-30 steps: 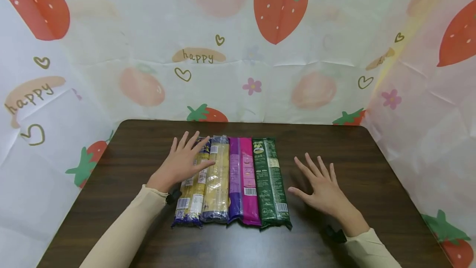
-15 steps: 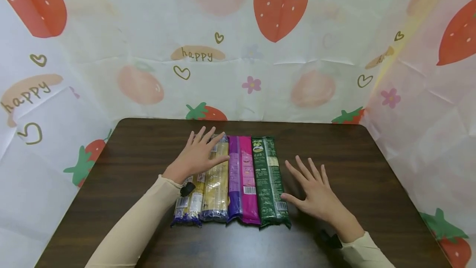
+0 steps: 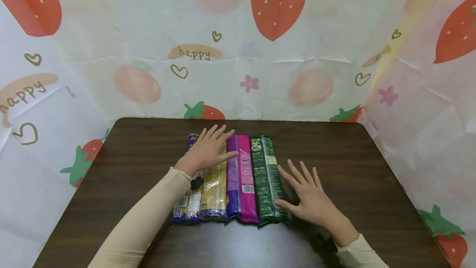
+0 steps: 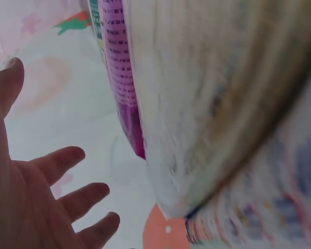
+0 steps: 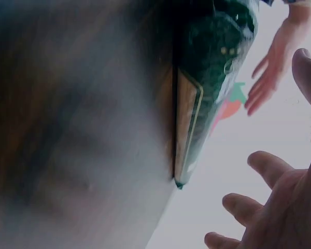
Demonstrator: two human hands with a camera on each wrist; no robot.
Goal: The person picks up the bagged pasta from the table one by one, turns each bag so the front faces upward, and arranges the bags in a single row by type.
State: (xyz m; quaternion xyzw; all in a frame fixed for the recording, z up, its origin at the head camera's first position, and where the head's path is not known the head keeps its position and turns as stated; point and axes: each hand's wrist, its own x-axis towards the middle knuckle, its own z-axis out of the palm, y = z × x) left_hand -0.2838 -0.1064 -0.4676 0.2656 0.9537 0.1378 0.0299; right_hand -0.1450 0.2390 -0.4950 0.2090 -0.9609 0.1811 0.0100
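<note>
In the head view, a row of long spaghetti packs lies side by side on the table. From left: a blue-ended yellow pack (image 3: 187, 212), a clear pack with yellow strands (image 3: 214, 193), a pink and purple pack (image 3: 248, 202) and a green pack (image 3: 265, 177). My left hand (image 3: 208, 152) hovers over the two left packs, fingers spread, thumb over the pink and purple one. My right hand (image 3: 308, 195) is at the green pack's right edge, fingers spread, thumb tip overlapping it. Both palms (image 4: 41, 207) (image 5: 295, 207) show nothing held in the wrist views.
The dark wooden table (image 3: 145, 148) has rounded back corners. A white cloth (image 3: 282, 77) printed with strawberries and hearts hangs behind it and along both sides. Each wrist wears a small black band.
My left hand has moved right across the left packs, toward the pink and purple one. My right hand has moved left to the green pack's edge. The packs stay in place.
</note>
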